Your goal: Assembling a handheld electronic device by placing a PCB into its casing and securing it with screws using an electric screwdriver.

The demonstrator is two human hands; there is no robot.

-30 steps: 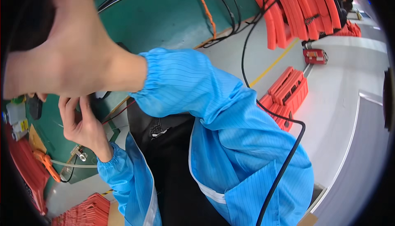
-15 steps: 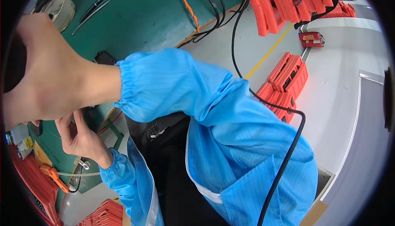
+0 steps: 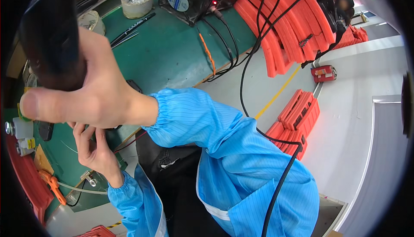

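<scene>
My right hand point(image 3: 105, 81) is large and close at the upper left, its fingers wrapped round a thick black handle point(image 3: 54, 43). The handle's upper end runs out of view, so the kind of tool does not show. Below, my left hand point(image 3: 97, 153) has its fingers bent and drawn together with the thumb. Its fingertips pass behind my right hand, so whatever they pinch is hidden. Under both hands lies a green work surface point(image 3: 159, 47). A small dark object point(image 3: 133, 85) shows partly beside my right wrist.
At the back stand a black fan point(image 3: 185, 0) and a tape roll point(image 3: 137, 0). A black pen point(image 3: 134, 29) lies near them. Black cables point(image 3: 242, 71) hang past my right sleeve. Red foam pieces point(image 3: 284, 25) are stacked to the right. An orange clamp point(image 3: 52, 186) sits lower left.
The view has shifted, bringing in the fan and tape roll. My right hand now appears farther right, and the black handle shows much more. My left hand stays below it with fingers bent.
</scene>
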